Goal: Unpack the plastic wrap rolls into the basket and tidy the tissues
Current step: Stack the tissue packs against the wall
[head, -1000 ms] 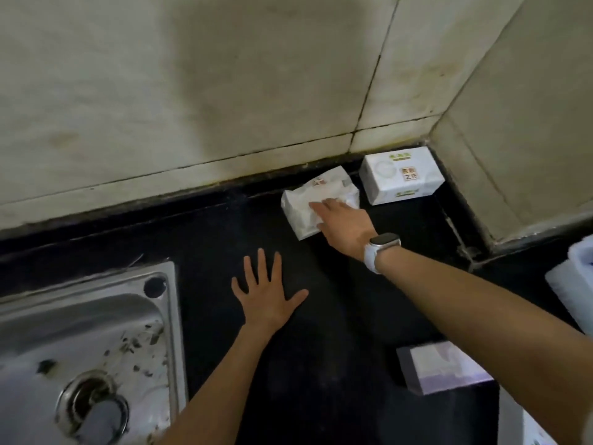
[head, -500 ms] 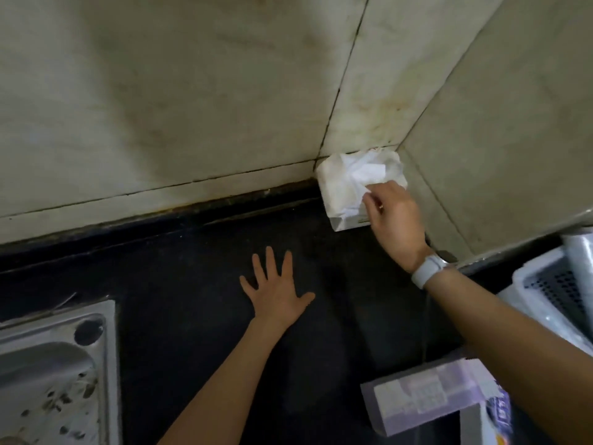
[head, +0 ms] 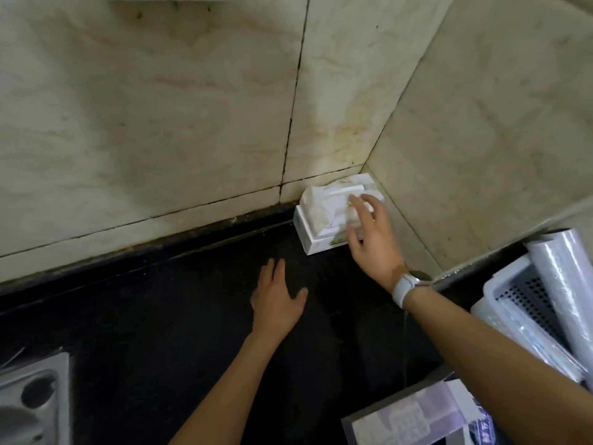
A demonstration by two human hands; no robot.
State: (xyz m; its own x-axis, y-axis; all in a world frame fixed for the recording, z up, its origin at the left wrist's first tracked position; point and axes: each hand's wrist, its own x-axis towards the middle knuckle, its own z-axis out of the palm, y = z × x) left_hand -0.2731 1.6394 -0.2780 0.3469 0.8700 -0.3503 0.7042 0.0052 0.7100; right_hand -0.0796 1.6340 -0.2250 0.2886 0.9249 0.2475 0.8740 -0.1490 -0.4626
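A: Status, left to right?

B: Sink (head: 32, 399) at the countertop's (head: 154, 316) left edge. Left hand (head: 277, 303) flat on the countertop, fingers spread, holding nothing. Soft tissue pack (head: 327, 203) stacked on the tissue box (head: 309, 234) in the back corner. Right hand (head: 372, 239) over the stack, fingers loosely extended, fingertips at the pack, gripping nothing. Plastic wrap rolls (head: 564, 268) in the basket (head: 510, 281) at the right edge.

A: Step in hand?

B: Tidying tissues, probably near complete. Next: square the pack on the box, withdraw the hand.

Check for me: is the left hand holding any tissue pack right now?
No. The left hand lies flat and empty on the black counter, apart from the stacked tissue packs in the corner.
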